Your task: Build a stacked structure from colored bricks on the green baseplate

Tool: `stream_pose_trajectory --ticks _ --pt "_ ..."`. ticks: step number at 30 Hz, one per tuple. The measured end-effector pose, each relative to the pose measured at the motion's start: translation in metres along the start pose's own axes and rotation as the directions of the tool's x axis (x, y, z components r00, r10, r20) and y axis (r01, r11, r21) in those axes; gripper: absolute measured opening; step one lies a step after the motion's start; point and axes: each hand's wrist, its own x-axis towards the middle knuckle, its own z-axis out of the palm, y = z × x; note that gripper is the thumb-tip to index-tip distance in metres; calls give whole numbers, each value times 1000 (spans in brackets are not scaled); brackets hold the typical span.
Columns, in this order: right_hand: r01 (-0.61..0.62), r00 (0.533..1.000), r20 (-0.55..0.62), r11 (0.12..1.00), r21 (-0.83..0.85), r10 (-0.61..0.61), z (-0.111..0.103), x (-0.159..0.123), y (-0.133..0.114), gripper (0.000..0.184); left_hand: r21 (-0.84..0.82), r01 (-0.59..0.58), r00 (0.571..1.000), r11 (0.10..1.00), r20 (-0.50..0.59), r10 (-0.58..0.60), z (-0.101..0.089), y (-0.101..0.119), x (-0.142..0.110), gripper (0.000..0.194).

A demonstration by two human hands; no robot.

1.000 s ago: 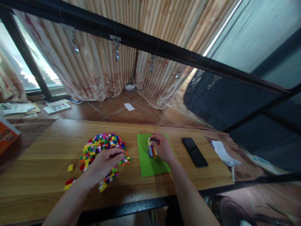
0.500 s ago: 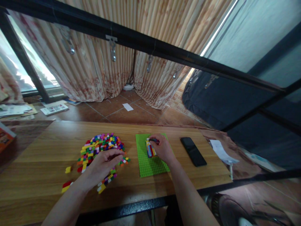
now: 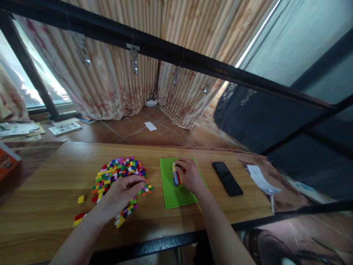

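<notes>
A small structure of coloured toy bricks [image 3: 175, 176] stands on a green baseplate [image 3: 176, 200], showing yellow, blue, red and white. My right hand [image 3: 190, 176] is over its right side, thumb and fingertips closed on its far end. A dark bit shows between those fingertips, too small to identify. To the left, my left hand [image 3: 124, 191] hovers over the near right part of a pile of loose toy bricks [image 3: 118, 169]. Its thumb and index finger are pinched together; whatever may be between them is hidden.
A black phone [image 3: 227, 178] lies right of the baseplate on the wooden table [image 3: 154, 228]. A yellow brick [image 3: 81, 199] and a few red and yellow bricks [image 3: 79, 218] lie apart at left. A dark metal bar [image 3: 165, 51] crosses above, before the curtains [image 3: 116, 73].
The right hand's fingers have shifted slightly on the brick structure. The left hand keeps its pinch above the pile. The whole view has swayed a little.
</notes>
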Motion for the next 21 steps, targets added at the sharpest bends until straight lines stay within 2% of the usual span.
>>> stream_pose_trajectory --ticks 7,21 --pt "8 1000 1 1000 -7 -8 0 -2 2 25 -8 -6 1000 1000 -9 6 0 1 0 34" --pt "-8 1000 -11 1000 30 8 -1 1 0 17 35 -17 1000 999 -12 17 -1 -4 1 34"
